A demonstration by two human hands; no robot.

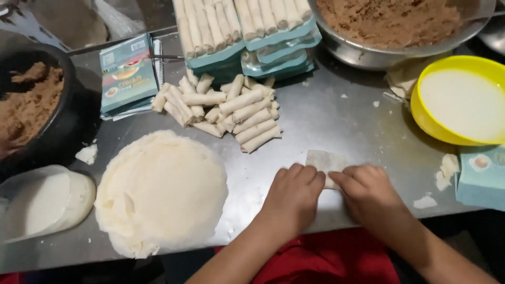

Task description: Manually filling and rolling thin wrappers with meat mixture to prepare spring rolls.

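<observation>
While both my hands press down on the metal table (336, 113), I am in the middle of rolling a wrapper (322, 159) into a thin roll — that, at least, is the step I judge from how things lie. My left hand (292, 197) lies palm down with its fingers curled over the near edge of the wrapper, and my right hand (371, 195) does the same just beside it, fingertips nearly meeting; neither is clenched, both are bearing on the sheet rather than lifting it. The wrapper sits at the front of the table, straight ahead of me, and only its far end shows past my fingers: pale, flat, squarish, thin. Whether filling is inside I cannot tell. The next move, I think, calls for even pressure from both hands so the roll stays tight and straight.

A pile of finished rolls (226, 111) lies further back, and a round stack of wrappers (160, 192) rests to my left — soft and cream-coloured. A yellow bowl (423, 118) of white liquid stands to my right, and a big metal bowl (363, 55) of brown filling beyond it.
</observation>
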